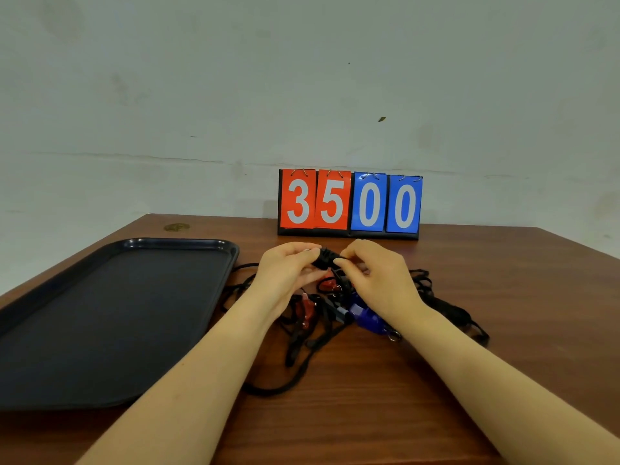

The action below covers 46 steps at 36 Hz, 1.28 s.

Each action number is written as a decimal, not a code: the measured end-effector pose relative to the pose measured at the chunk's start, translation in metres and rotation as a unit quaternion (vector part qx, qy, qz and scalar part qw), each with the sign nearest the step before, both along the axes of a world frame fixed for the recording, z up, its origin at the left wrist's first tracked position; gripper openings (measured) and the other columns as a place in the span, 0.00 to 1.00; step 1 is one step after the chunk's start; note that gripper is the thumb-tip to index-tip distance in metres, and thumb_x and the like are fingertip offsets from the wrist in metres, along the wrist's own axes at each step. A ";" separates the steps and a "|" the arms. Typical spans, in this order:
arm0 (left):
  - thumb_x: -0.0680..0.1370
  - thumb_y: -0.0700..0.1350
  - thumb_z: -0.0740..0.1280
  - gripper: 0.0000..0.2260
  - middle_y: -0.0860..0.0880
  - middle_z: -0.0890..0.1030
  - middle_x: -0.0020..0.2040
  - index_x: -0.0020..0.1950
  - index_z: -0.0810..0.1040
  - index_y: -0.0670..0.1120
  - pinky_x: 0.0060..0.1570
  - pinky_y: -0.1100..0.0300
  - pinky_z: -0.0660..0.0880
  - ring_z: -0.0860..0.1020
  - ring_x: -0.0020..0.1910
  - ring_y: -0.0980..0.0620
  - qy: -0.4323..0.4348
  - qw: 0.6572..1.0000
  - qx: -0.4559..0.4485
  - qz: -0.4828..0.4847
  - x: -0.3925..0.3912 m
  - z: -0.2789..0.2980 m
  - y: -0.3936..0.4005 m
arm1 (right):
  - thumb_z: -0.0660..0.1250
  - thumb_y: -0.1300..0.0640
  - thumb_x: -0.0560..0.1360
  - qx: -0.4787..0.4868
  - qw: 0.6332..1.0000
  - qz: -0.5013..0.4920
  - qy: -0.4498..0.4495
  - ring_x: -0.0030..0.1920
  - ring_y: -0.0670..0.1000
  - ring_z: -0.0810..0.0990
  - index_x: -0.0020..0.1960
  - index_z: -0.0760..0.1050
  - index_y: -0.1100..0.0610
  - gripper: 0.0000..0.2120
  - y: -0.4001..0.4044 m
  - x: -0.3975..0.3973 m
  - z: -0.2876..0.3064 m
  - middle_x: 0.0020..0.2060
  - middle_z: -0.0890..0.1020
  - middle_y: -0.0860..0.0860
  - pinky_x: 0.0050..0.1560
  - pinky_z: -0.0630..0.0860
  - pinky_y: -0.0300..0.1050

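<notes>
Left hand [285, 266] and right hand [372, 273]: fingers curled, tips pinching one small black item [325, 256] between them (whistle or cord clip, cannot tell). It is held just above the tangle of lanyards and whistles [335, 310], mid-table. Forearms converge from the near edge. Tray [181, 242] just left of the tangle; scoreboard [350, 203] close behind; bare table [385, 404] nearer.

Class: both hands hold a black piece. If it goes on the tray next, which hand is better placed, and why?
Probably the left hand: the tray lies on its side; carrying the black piece, the right hand would cross the left arm.
</notes>
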<state>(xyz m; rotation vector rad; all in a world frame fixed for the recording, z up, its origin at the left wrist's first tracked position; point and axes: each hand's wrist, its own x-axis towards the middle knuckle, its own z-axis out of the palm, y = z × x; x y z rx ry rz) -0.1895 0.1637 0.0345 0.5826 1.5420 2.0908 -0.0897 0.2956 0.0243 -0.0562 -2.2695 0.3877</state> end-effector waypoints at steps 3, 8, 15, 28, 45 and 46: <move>0.77 0.36 0.67 0.09 0.41 0.82 0.51 0.57 0.80 0.38 0.47 0.56 0.82 0.84 0.43 0.50 0.014 1.000 -0.009 0.010 -0.001 0.000 0.002 | 0.67 0.55 0.77 0.013 1.000 -0.012 0.009 0.42 0.46 0.80 0.49 0.78 0.55 0.04 -0.002 -0.001 -0.001 0.42 0.81 0.48 0.45 0.79 0.40; 0.77 0.35 0.67 0.08 0.41 0.83 0.50 0.56 0.80 0.38 0.45 0.58 0.82 0.84 0.43 0.51 0.024 1.000 -0.017 0.000 -0.004 -0.002 0.000 | 0.70 0.55 0.75 -0.072 0.997 0.007 -0.013 0.41 0.44 0.81 0.47 0.79 0.55 0.04 0.001 -0.002 -0.001 0.41 0.82 0.46 0.45 0.79 0.37; 0.77 0.37 0.68 0.07 0.42 0.83 0.51 0.53 0.82 0.39 0.48 0.56 0.81 0.84 0.49 0.49 0.033 0.998 -0.013 -0.049 -0.009 -0.001 -0.003 | 0.73 0.60 0.72 -0.316 0.942 0.108 -0.042 0.37 0.46 0.83 0.43 0.80 0.57 0.03 0.003 0.005 0.010 0.36 0.84 0.50 0.44 0.81 0.40; 0.77 0.36 0.66 0.08 0.42 0.85 0.49 0.55 0.81 0.37 0.47 0.58 0.81 0.84 0.50 0.47 -0.044 0.989 0.075 -0.121 -0.001 -0.004 -0.003 | 0.69 0.59 0.70 -0.546 0.787 0.277 -0.078 0.40 0.50 0.82 0.49 0.77 0.62 0.10 0.011 0.004 0.008 0.40 0.82 0.55 0.44 0.80 0.39; 0.79 0.36 0.63 0.09 0.42 0.85 0.49 0.57 0.79 0.39 0.50 0.56 0.81 0.84 0.51 0.47 -0.130 0.971 0.174 -0.103 0.009 -0.002 0.000 | 0.66 0.61 0.77 -0.402 0.906 0.131 0.015 0.42 0.47 0.84 0.50 0.80 0.55 0.06 -0.003 0.000 0.013 0.40 0.85 0.52 0.49 0.80 0.39; 0.79 0.36 0.63 0.09 0.42 0.85 0.49 0.57 0.79 0.39 0.50 0.56 0.81 0.84 0.51 0.47 -0.131 0.970 0.179 -0.104 0.010 -0.002 0.001 | 0.66 0.62 0.77 -0.387 0.913 0.124 0.022 0.41 0.46 0.84 0.50 0.80 0.54 0.06 -0.004 0.000 0.014 0.40 0.85 0.51 0.48 0.79 0.38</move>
